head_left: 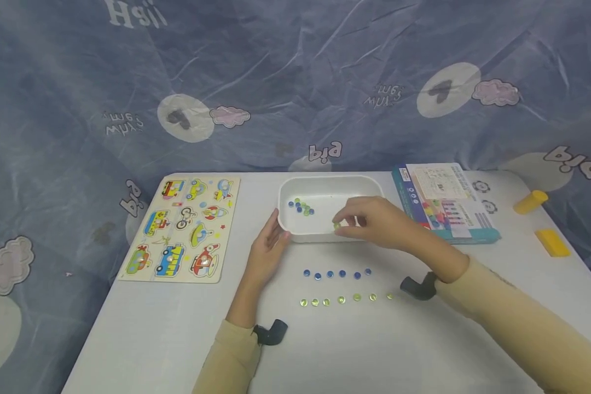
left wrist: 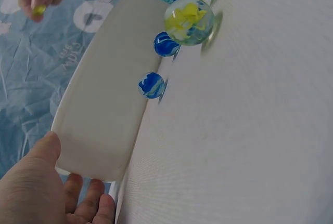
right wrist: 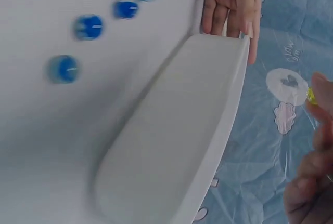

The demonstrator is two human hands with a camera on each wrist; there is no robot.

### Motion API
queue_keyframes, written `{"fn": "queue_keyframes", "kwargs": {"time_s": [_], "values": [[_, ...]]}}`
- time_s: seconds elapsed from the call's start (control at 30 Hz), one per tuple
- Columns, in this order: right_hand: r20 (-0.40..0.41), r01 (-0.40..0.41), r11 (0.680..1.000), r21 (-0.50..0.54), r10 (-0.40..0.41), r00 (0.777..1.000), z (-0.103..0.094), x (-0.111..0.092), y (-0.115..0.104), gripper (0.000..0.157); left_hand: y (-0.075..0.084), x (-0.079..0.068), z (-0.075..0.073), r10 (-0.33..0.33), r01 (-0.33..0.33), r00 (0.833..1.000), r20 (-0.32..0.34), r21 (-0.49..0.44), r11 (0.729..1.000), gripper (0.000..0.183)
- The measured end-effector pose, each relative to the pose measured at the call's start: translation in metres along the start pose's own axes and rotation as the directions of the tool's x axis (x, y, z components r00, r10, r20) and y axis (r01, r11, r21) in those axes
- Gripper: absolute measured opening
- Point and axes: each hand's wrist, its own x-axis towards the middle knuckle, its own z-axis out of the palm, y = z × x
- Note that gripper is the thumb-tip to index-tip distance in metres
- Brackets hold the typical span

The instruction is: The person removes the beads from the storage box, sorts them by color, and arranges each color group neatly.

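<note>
My right hand [head_left: 374, 220] pinches a yellow-green glass marble [head_left: 337, 225] between thumb and fingertips, above the front part of a white plastic tray [head_left: 311, 238]. That same marble [left wrist: 39, 10] shows small in the left wrist view. At the tray's left end my left hand [head_left: 267, 253] grips the front corner, thumb on the front side and fingers round the end. Inside the tray, blue and green marbles [head_left: 306, 211] lie clustered on the left. Before the tray runs a row of several blue marbles [head_left: 330, 274], and nearer me a row of several yellow-green marbles [head_left: 342, 300].
On the left lies a wooden vehicle puzzle board [head_left: 229, 230]. A boxed toy set [head_left: 443, 197] sits right of the tray, with a yellow cylinder [head_left: 531, 202] and a yellow block [head_left: 552, 242] farther right. A patterned blue cloth [head_left: 285, 82] hangs behind the white table [head_left: 157, 334].
</note>
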Motion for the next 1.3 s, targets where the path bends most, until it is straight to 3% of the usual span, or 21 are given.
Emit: {"fn": "queue_keyframes", "kwargs": {"time_s": [0.3, 0.53, 0.87, 1.07, 1.3], "values": [[0.100, -0.192, 0.981, -0.018, 0.193, 0.976, 0.007, -0.075, 0.039, 0.019, 0.003, 0.000, -0.001, -0.010, 0.010, 1.000, 0.007, 0.007, 1.000, 0.061], [0.191, -0.253, 0.967, -0.006, 0.250, 0.949, 0.014, -0.112, 0.068, 0.021, 0.005, 0.000, -0.003, -0.002, 0.002, 1.000, 0.001, 0.007, 1.000, 0.060], [0.254, -0.378, 0.925, 0.033, 0.358, 0.898, 0.036, -0.134, 0.084, 0.024, 0.005, 0.000, -0.002, -0.010, 0.010, 1.000, 0.004, 0.017, 1.000, 0.060], [0.242, -0.401, 0.915, 0.042, 0.380, 0.893, 0.043, -0.139, 0.087, 0.024, 0.009, -0.002, -0.001, -0.022, 0.022, 1.000, -0.006, 0.007, 1.000, 0.062], [0.219, -0.403, 0.915, 0.034, 0.387, 0.896, 0.046, -0.144, 0.088, 0.022, 0.028, -0.008, -0.001, -0.035, 0.035, 0.999, -0.002, -0.019, 0.999, 0.065]]}}
